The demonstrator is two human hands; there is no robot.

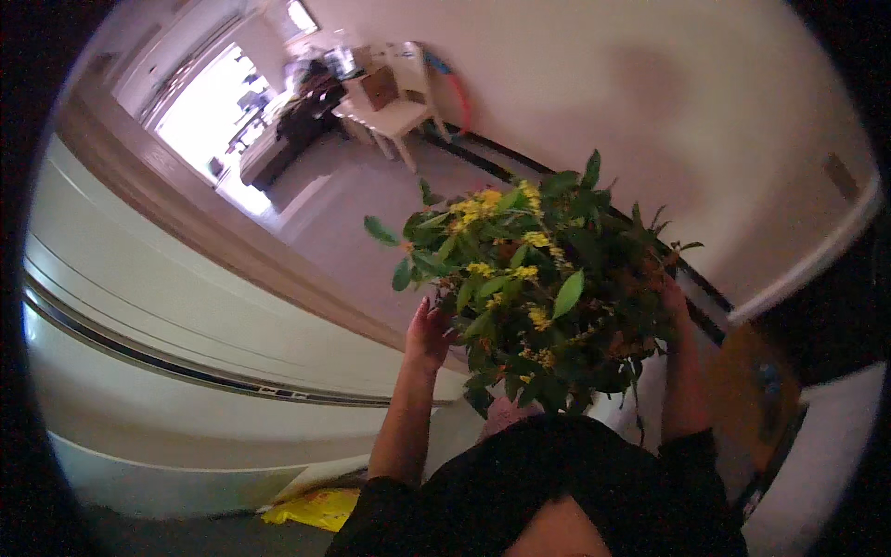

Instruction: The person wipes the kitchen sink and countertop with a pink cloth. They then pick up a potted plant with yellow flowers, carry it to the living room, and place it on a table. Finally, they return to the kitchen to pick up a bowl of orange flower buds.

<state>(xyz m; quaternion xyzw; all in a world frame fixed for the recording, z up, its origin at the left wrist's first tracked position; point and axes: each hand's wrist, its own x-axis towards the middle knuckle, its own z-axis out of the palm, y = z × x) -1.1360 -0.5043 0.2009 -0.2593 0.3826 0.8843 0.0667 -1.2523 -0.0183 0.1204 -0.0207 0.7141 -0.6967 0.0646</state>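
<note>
Your black top (pixel 538 473) is nearest, with both forearms rising from it to either side of a bushy, yellow-flowered plant (pixel 520 278). The plant sits between your hands, in front of your chest. You have hold of it from opposite flanks, presumably because the wide, uneven foliage would tip if borne from one side only. Any pot is hidden by leaves.

Your left hand (pixel 429 336) points upward, wrist fairly straight, fingers partly open and set against the plant's left side; the contact itself is obscured. Your right hand (pixel 672 295) is higher up on the opposite side, mostly covered by leaves and shadow; it appears to cup the plant, but its finger spread cannot be told. Both elbows are bent, apparently to keep the load close to your body.

Below and left of your left hand lies a yellow plastic bag (pixel 316 509). Farther left stands a long cream panel (pixel 232 297) with a dark strip. Right of your right hand is a brown wooden surface (pixel 756 390). Well beyond both hands, a cream chair (pixel 404 116) bears a brown box (pixel 376 88), with a hoop (pixel 461 97) beside it against the wall.
</note>
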